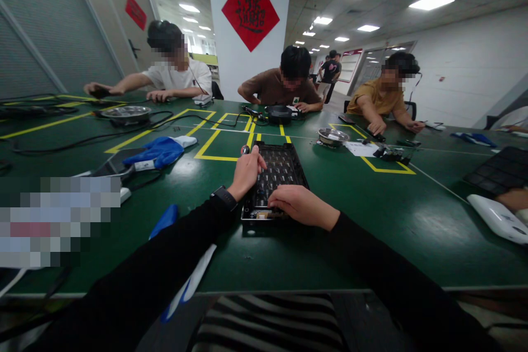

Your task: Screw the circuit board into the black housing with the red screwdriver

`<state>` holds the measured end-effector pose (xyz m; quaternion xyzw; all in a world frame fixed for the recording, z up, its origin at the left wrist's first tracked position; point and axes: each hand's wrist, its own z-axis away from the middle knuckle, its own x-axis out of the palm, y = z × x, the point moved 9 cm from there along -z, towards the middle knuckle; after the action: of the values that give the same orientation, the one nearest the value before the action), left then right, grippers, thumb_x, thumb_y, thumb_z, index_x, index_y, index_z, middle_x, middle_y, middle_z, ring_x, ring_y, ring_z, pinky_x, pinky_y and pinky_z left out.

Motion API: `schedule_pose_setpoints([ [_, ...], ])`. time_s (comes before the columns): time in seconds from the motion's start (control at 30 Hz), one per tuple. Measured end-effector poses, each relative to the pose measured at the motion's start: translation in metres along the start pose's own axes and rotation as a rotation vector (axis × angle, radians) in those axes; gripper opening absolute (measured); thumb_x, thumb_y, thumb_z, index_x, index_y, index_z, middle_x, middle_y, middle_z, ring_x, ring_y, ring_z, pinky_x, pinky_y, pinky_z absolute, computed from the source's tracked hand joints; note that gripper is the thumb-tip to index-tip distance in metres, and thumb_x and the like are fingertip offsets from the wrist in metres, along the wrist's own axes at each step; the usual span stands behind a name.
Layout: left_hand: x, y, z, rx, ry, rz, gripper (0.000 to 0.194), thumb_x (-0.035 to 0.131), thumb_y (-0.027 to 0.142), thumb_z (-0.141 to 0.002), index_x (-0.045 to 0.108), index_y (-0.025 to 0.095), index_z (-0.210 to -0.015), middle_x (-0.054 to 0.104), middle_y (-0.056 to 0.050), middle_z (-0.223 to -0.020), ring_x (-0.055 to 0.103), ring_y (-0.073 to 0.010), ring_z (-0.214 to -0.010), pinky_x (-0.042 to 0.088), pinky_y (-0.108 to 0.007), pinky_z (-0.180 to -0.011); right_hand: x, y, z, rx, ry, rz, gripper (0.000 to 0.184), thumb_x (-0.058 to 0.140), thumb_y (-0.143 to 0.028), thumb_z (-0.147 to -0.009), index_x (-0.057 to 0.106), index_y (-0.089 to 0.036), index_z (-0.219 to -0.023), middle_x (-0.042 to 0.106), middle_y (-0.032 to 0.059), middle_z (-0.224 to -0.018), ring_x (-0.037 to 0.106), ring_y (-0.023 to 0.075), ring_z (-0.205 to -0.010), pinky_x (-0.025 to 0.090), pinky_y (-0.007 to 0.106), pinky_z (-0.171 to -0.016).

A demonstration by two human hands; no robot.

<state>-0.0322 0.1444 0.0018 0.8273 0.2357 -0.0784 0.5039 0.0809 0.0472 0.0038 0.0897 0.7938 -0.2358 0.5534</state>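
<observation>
Black casing [300, 168] lies open-side up on the green table [396, 242], right in front of the wearer, rows of small metal pieces [274, 177] showing inside. Left hand [246, 171] is part-curled over the casing's left edge, just beside a small round-ended object [245, 149], can't tell if it grips either; right hand [303, 206] is bent over the near right corner, fingers curled in, any hold hidden. Blue-and-white glove [160, 151] sits off left, shiny metal dish [332, 136] beyond the casing to the right.
</observation>
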Motion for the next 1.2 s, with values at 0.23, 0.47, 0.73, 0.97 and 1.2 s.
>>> schedule_pose_setpoints([
  [0.23, 0.000, 0.001, 0.001, -0.012, 0.003, -0.009, 0.069, 0.012, 0.051, -0.089, 0.059, 0.017, -0.052, 0.051, -0.003, -0.045, 0.050, -0.0124, -0.048, 0.037, -0.026, -0.055, -0.001, 0.001, 0.000, 0.013, 0.000, -0.011, 0.019, 0.042, -0.021, -0.090, 0.061, -0.016, -0.090, 0.062, 0.0058, -0.087, 0.056, 0.0141, -0.084, 0.041, 0.026, -0.076],
  [0.47, -0.003, 0.001, 0.002, -0.017, 0.013, -0.009, 0.069, 0.011, 0.051, -0.089, 0.059, 0.017, -0.053, 0.051, -0.002, -0.045, 0.050, -0.0124, -0.048, 0.037, -0.026, -0.054, -0.001, 0.000, 0.000, 0.005, -0.015, 0.010, 0.022, 0.040, -0.023, -0.091, 0.061, -0.015, -0.090, 0.062, 0.0062, -0.088, 0.056, 0.0142, -0.084, 0.041, 0.025, -0.077],
  [0.73, -0.015, -0.001, -0.002, 0.014, 0.082, -0.026, 0.067, 0.011, 0.048, -0.090, 0.060, 0.017, -0.055, 0.052, -0.002, -0.047, 0.051, -0.0127, -0.051, 0.038, -0.026, -0.057, -0.011, 0.001, 0.005, 0.024, 0.081, -0.140, 0.029, 0.030, -0.026, -0.094, 0.057, -0.015, -0.103, 0.063, 0.0044, -0.087, 0.057, 0.0132, -0.081, 0.041, 0.025, -0.076],
  [0.97, -0.022, -0.012, -0.006, -0.018, 0.146, -0.049, 0.059, 0.021, 0.048, -0.088, 0.060, 0.017, -0.057, 0.054, -0.002, -0.051, 0.053, -0.0131, -0.053, 0.037, -0.025, -0.057, -0.035, 0.031, -0.021, 0.185, 0.212, 0.063, 0.015, 0.050, -0.023, -0.085, 0.063, -0.017, -0.090, 0.064, 0.0047, -0.086, 0.056, 0.0142, -0.079, 0.039, 0.025, -0.071],
  [1.2, -0.015, -0.021, -0.009, -0.028, 0.090, -0.030, 0.055, 0.026, 0.047, -0.087, 0.060, 0.017, -0.057, 0.053, -0.001, -0.050, 0.052, -0.0134, -0.051, 0.036, -0.026, -0.054, -0.006, 0.060, -0.065, 0.266, 0.053, 0.306, 0.011, 0.058, -0.021, -0.077, 0.069, -0.022, -0.079, 0.066, 0.0037, -0.078, 0.058, 0.0174, -0.076, 0.037, 0.025, -0.064],
])
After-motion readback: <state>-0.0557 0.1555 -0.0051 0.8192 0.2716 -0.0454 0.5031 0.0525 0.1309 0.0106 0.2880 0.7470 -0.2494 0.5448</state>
